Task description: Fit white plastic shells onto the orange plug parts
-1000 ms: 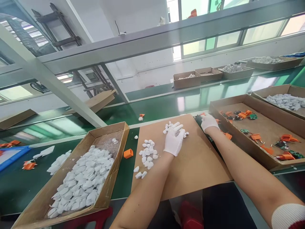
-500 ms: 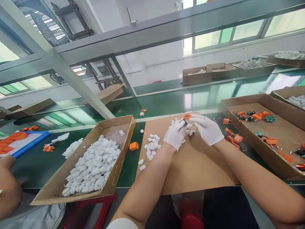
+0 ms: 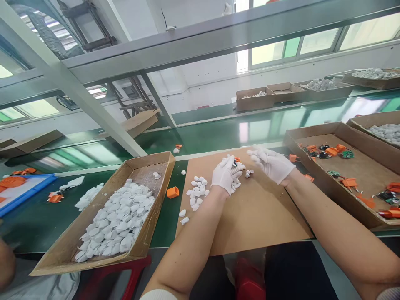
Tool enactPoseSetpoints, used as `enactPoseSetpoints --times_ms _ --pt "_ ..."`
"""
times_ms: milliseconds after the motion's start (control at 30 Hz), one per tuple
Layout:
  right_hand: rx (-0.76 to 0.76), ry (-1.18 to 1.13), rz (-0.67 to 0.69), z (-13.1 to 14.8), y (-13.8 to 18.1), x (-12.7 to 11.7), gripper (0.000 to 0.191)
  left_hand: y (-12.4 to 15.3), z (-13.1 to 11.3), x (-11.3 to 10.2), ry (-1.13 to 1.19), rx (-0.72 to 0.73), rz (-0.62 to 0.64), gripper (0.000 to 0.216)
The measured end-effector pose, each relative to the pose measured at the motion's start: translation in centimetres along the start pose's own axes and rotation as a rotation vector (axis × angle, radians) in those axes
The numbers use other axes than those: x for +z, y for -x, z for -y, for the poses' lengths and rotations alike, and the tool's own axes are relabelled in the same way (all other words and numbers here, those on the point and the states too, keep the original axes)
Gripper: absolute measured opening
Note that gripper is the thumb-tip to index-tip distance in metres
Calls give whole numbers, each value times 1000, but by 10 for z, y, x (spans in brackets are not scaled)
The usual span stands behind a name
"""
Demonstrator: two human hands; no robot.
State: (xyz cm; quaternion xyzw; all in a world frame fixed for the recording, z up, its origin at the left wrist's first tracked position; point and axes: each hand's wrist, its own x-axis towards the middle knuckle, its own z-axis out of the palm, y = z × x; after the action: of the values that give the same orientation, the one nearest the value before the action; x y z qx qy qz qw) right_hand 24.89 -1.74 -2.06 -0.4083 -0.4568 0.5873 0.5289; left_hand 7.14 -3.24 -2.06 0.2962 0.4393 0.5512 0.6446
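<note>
My left hand (image 3: 225,174), in a white glove, is closed around a small orange plug part (image 3: 237,159) with dark bits beside it; the fingers hide most of it. To its right, my gloved right hand (image 3: 273,163) hovers over the cardboard sheet (image 3: 262,212), fingers stretched out and nothing visible in them. Small white lumps (image 3: 197,189) lie in a loose cluster left of my left hand. More white lumps (image 3: 248,173) rest between and below the hands.
A cardboard box of white lumps (image 3: 120,216) stands left, an orange housing (image 3: 173,192) beside it. At right, a cardboard box (image 3: 340,204) holds orange plugs and green circuit boards. Further left is a blue-rimmed tray (image 3: 31,192); a co-worker's arm (image 3: 6,260) shows at the edge.
My right hand has let go of the orange part and drawn away to the right. My left hand keeps it, slightly lower. The co-worker's arm has pulled back toward the lower left.
</note>
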Motion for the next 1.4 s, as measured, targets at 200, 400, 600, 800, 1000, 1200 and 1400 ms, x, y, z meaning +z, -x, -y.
enactPoseSetpoints --times_ms 200,400,600,800,1000,1200,1400 --pt "39 -5 99 7 6 5 42 -6 5 -9 107 1 167 28" --pt "-7 50 12 6 7 6 46 -5 7 -12 178 34 256 41" --pt "-244 526 -143 12 14 13 40 -4 8 -7 115 37 252 35" --pt "-294 625 -230 14 21 23 26 -3 11 -6 73 5 357 33" --pt "-511 668 -257 -4 16 25 19 1 20 0 101 -9 419 24" --pt "-503 774 -303 -10 13 28 19 8 24 13 180 11 343 12" --pt "-471 707 -227 -19 12 25 27 10 15 11 167 -6 307 15"
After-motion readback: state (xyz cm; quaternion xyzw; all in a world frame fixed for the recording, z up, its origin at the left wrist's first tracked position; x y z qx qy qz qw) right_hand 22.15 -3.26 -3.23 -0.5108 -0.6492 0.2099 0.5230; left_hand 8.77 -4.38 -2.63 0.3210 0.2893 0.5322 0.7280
